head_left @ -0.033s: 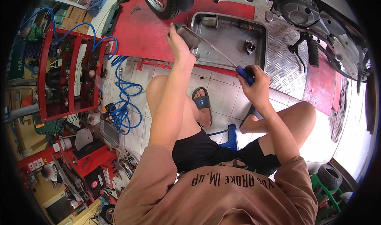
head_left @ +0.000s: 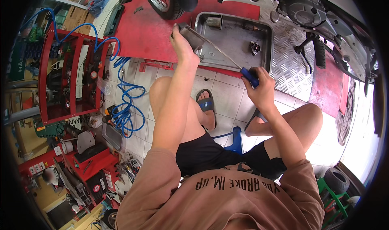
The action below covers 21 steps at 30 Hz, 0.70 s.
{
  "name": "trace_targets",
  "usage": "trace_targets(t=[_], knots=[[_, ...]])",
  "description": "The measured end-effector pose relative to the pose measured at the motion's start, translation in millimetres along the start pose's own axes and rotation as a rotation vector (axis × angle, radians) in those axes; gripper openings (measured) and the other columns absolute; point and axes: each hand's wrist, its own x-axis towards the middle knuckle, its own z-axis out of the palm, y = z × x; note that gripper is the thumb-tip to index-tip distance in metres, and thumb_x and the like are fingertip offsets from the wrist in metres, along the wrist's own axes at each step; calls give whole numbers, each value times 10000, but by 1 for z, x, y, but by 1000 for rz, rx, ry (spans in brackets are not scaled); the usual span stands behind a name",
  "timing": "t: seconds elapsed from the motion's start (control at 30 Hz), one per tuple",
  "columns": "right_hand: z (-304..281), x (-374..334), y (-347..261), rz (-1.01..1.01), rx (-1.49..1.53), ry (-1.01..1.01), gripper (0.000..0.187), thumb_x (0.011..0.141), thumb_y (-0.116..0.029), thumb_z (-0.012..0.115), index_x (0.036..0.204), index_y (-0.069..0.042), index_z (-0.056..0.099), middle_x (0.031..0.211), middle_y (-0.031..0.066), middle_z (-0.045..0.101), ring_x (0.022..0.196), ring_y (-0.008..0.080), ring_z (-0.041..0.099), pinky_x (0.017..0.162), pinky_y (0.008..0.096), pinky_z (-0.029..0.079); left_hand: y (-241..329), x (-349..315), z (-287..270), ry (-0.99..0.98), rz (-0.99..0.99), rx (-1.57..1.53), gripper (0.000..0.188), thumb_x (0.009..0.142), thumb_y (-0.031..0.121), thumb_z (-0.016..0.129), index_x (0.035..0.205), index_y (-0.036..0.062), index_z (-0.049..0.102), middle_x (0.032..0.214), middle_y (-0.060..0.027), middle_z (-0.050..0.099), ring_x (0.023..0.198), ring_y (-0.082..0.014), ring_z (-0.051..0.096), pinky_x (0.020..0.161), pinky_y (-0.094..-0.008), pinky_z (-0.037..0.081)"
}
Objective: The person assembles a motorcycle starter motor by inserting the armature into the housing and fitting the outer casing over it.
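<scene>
My left hand (head_left: pixel 184 49) is closed around a dark grey metal part (head_left: pixel 193 39), tilted above the left edge of a shallow metal tray (head_left: pixel 269 62). In my right hand (head_left: pixel 262 91) is the blue handle of a long screwdriver (head_left: pixel 249 77). Its thin shaft slants up and left to the metal part; whether the tip touches it I cannot tell. Inside the tray lie a hollow metal cylinder (head_left: pixel 214 22), a small dark part (head_left: pixel 255 48) and a slim rod-like piece (head_left: pixel 253 27).
A red platform (head_left: pixel 139 33) carries the tray, with a motorcycle wheel (head_left: pixel 164 3) behind. At right, a motorcycle engine (head_left: pixel 302 11) rises beside a patterned metal plate (head_left: pixel 291 68). A coiled blue hose (head_left: pixel 127 116) lies on the tiles near a red cart (head_left: pixel 75 76). Beneath me is a blue stool (head_left: pixel 235 141).
</scene>
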Motion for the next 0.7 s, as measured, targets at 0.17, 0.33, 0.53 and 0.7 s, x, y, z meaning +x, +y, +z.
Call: trace_targets(t=[0.17,0.33,0.53,0.7], knots=[[-3,-6,-7,282,232,-210,242,785,-93,785,937,47,657,801,185,685,629,309,645,629,352,513,-2,2,2,-4,116,-64,359,1000,445,402,997,149,604,912,-13,650,756,-169,626,687,-377,546],[-4,-7,-8,261,202,-153,222,777,-87,787,911,32,656,742,144,680,625,210,657,633,317,520,0,-7,7,21,213,-39,323,995,400,429,1040,118,580,930,-24,633,797,-162,612,723,-349,521],[-3,-4,-3,80,24,6,243,779,-119,799,892,30,645,720,130,676,579,229,645,592,322,513,5,-19,10,92,195,-40,302,993,356,493,1114,84,541,966,-37,603,839,-152,593,759,-322,492],[-5,-4,0,322,248,-243,235,825,-141,777,875,42,640,676,102,652,539,170,607,541,309,485,3,-21,11,61,248,-42,284,989,351,500,1082,87,545,961,-34,604,843,-153,591,757,-326,491]])
